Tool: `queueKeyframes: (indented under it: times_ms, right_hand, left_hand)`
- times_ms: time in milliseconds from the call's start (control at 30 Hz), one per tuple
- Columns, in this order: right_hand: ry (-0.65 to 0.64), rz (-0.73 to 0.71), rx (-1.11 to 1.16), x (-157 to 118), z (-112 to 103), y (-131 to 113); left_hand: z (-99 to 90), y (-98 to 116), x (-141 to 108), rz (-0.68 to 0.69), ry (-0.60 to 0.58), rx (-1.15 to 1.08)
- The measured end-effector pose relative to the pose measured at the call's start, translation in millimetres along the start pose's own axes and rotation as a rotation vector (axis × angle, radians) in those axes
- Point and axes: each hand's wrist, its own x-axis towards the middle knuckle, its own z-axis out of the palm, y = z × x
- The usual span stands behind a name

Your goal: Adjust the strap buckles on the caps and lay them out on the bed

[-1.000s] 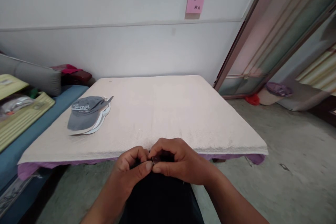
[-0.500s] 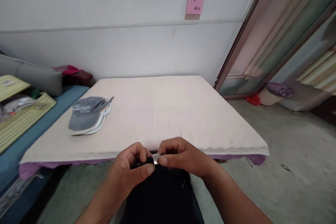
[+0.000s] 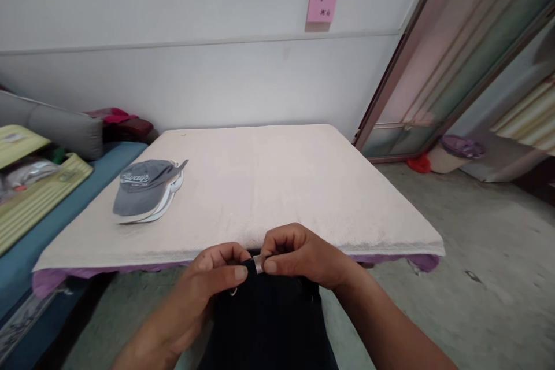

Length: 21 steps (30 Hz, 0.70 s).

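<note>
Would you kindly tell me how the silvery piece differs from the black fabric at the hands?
The silvery piece is pale and shiny; the black fabric is dark and dull. The silvery piece is small; the black fabric is far larger and runs out of frame. Both are pinched, the first by the right hand, the second by the left hand.

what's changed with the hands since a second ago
The right hand has moved a little rightward and up in the picture, opening a gap from the left hand; the silver piece between them now shows more plainly. The caps and pink note stayed put.
</note>
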Motion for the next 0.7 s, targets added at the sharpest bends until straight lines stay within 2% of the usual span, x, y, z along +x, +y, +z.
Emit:
queueKeyframes:
  times_ms: [200, 367, 533, 700]
  right_hand:
    - [-0.019, -0.022, -0.017, 1.8, 1.3, 1.7]
    - [-0.019, 0.0, 0.001, 2.6, 2.6, 2.3]
    - [-0.057, -0.003, 0.062, 3.3, 2.2, 2.4]
    - [-0.03, -0.027, 0.093, 2.1, -6.3, 5.9]
  left_hand:
    - [1.7, 5.7, 3.7, 0.017, -0.047, 0.173]
    - [3.7, 3.5, 6.1, 0.037, 0.025, 0.349]
    - [1.8, -1.1, 8.6, 0.01, -0.009, 0.179]
    - [-1.2, -2.3, 12.1, 0.015, 0.022, -0.081]
